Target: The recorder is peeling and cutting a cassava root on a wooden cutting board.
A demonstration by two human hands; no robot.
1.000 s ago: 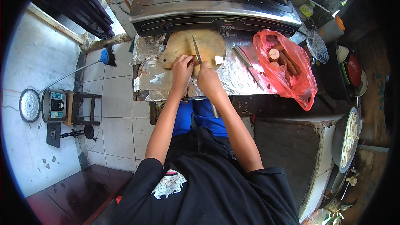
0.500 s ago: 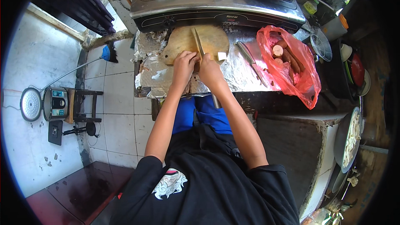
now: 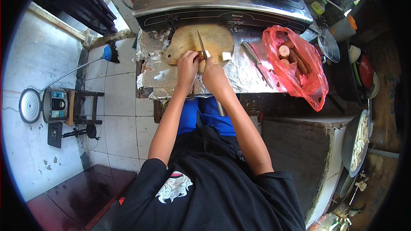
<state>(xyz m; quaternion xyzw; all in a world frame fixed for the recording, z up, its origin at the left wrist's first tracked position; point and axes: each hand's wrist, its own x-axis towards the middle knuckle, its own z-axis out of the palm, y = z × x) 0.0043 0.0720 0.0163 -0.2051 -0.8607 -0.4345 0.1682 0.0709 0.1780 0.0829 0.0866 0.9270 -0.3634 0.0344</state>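
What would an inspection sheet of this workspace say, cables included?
Surface: foil-covered counter, foil torn at left; wooden cutting board on top.
Things in use: knife, blade over the board; white piece near the board's right edge.
Clutter: second knife; red plastic bag holding brown tubers.
Hands: right hand grips the knife; left hand at the board's near edge, grip unclear.
Cables: thin cord beside the black stand.
Surroundings: stove beyond the board; rice cooker at left.
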